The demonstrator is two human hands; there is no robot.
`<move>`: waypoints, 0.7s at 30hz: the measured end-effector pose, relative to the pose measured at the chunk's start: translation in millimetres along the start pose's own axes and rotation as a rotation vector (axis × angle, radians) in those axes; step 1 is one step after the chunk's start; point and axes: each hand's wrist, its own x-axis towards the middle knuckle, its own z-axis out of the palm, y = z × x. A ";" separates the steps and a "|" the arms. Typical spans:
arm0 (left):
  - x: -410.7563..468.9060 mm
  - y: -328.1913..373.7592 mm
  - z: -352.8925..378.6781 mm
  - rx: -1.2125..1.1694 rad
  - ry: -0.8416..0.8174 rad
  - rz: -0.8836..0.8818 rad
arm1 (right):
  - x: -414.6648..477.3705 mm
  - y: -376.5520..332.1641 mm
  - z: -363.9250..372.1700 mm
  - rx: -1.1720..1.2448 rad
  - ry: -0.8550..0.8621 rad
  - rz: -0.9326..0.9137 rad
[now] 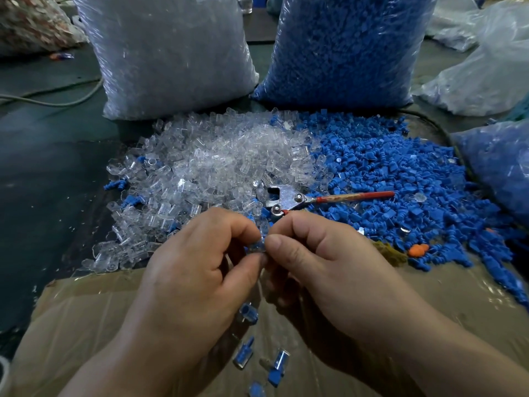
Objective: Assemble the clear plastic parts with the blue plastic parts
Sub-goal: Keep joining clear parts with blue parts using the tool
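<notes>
Two hands meet low in the middle of the view: the left hand point(200, 253) and the right hand point(315, 253) both pinch one small piece point(255, 245) between thumb and curled fingers. Blue shows through clear plastic there, so the joining looks under way, though the fingertips hide how far the blue part sits inside. The likely fault is a crooked push: if the two halves are not lined up, the blue one may jam or stay half seated. The piece is small and slick, so a squeeze off its middle could shoot it out of the grip and down among the loose stock, where it would be hard to tell from unjoined parts. Below the hands, several joined pieces point(248, 312) lie scattered on a sheet of cardboard point(86, 325), and a careless wrist could sweep them off. Just beyond the fingers lie pliers point(289, 197) with a red handle, right where the heap of clear parts point(217, 161) meets the heap of blue parts point(400, 173); the tool lies across the reach for fresh stock, and strays of each colour are mixed into the other heap. An orange piece point(418, 249) sits at the blue heap's near edge. Farther back on the dark surface point(43, 167) stand a bag of clear parts point(166, 53) and a bag of blue parts point(343, 47).
</notes>
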 end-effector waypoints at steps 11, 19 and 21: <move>0.9 -1.1 -1.7 -0.718 -0.197 -0.451 | -4.5 -5.6 2.9 -0.833 0.131 -0.457; 0.9 -5.0 5.3 -0.614 -0.147 -0.371 | -3.6 -5.5 2.7 -0.812 0.116 -0.516; 0.8 -4.6 6.0 -0.549 -0.112 -0.376 | -2.8 -5.4 -1.3 -0.835 0.132 -0.519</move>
